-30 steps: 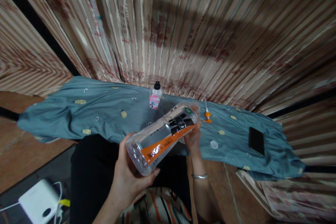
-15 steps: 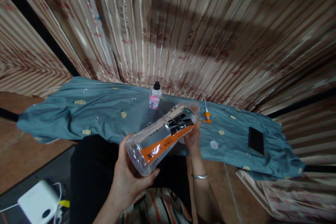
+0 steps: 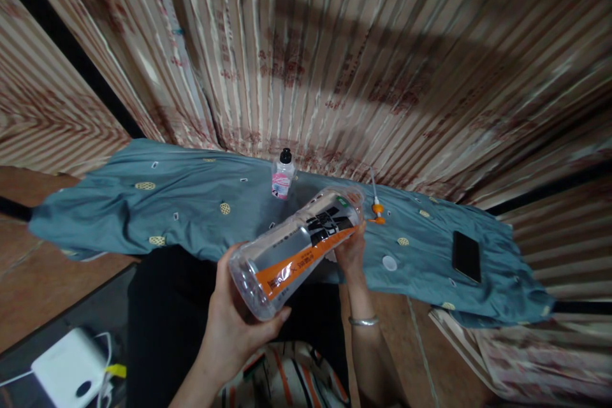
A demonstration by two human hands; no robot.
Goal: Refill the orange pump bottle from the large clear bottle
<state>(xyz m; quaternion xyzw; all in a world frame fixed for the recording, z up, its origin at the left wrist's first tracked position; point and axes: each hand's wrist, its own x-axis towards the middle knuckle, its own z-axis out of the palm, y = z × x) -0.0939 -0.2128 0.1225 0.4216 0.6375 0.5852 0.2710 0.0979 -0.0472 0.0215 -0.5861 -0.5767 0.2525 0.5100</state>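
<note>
A large clear plastic bottle [image 3: 299,248] with an orange and black label lies tilted across my two hands, above my lap. My left hand [image 3: 239,319] grips its base end, thumb underneath and fingers behind. Around the far end, my right hand [image 3: 351,252] is closed, its fingers partly hidden behind the bottle. Just beyond stands a small clear bottle [image 3: 283,178] with a black cap and pink label. An orange pump head [image 3: 377,210] with a white tube lies to the right of the big bottle. Nearer me is a white round disc [image 3: 389,263].
A teal patterned cloth [image 3: 191,204] covers the low table. On its right lies a black phone [image 3: 466,257]. Pleated curtains [image 3: 310,64] hang close behind and at both sides. A white box [image 3: 71,366] with cables sits at lower left.
</note>
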